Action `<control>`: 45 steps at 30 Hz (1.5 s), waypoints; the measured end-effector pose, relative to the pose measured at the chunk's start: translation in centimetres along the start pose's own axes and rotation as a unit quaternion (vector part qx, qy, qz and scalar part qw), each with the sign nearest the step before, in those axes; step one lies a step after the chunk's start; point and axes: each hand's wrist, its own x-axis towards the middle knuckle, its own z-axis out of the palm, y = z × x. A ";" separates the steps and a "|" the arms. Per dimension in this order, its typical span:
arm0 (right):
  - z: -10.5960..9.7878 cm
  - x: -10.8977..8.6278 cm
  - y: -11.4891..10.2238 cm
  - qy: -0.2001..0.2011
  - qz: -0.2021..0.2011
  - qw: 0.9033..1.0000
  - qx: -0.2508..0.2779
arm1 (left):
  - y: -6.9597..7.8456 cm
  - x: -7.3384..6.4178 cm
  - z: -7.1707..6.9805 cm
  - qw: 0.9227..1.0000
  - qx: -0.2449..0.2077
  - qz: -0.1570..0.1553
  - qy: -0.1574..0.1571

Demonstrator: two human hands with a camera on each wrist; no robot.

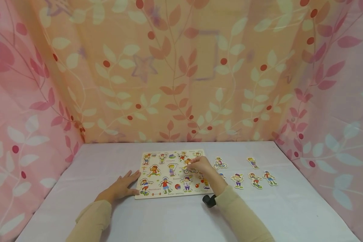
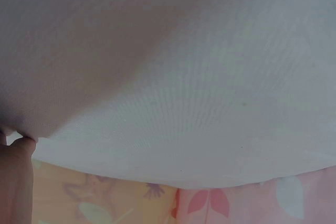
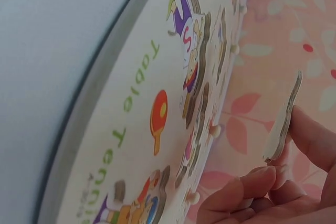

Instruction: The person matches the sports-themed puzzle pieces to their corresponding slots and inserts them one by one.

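A pale wooden puzzle board (image 1: 157, 152) printed with children doing sports lies on the table. My left hand (image 1: 122, 185) rests at its left edge, fingers extended, fingertips right at the rim. In the left wrist view, only part of that hand (image 2: 18, 177) shows at the lower left. Over the right part of the board, my right hand (image 1: 201, 165) pinches a thin flat puzzle piece (image 3: 283, 121) between thumb and fingers. The right wrist view shows this piece edge-on, its printed face hidden. Printed figures with dark cut outlines and small knobs appear on the board there.
Right of the board lie several loose puzzle pieces, among them a cyclist (image 1: 220, 163), a figure in purple (image 1: 237, 180) and a skateboarder (image 1: 255, 180). One is partly hidden by the right wrist. A black wrist device (image 1: 209, 201) sits under that wrist. Floral curtains (image 1: 175, 67) enclose the table.
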 end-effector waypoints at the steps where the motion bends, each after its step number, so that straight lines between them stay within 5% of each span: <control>1: 0.1 0.0 0.0 -0.001 -0.002 1.000 -0.002 | 0.0 0.0 0.0 1.000 0.001 0.000 0.001; 18: 2.7 0.4 0.2 -0.028 -0.006 0.999 0.032 | 0.0 -0.1 -0.1 1.000 -0.001 0.013 0.003; 24: 4.1 0.7 0.5 -0.025 -0.019 0.999 -0.005 | -0.1 -0.1 -0.1 1.000 -0.001 0.018 0.003; 33: 5.9 0.8 -0.1 -0.056 0.014 0.998 0.035 | -0.4 0.1 0.0 1.000 -0.005 0.006 -0.002; 45: 8.2 0.4 -1.1 -0.057 -0.004 0.998 0.004 | -0.3 0.1 0.0 1.000 -0.001 0.014 -0.003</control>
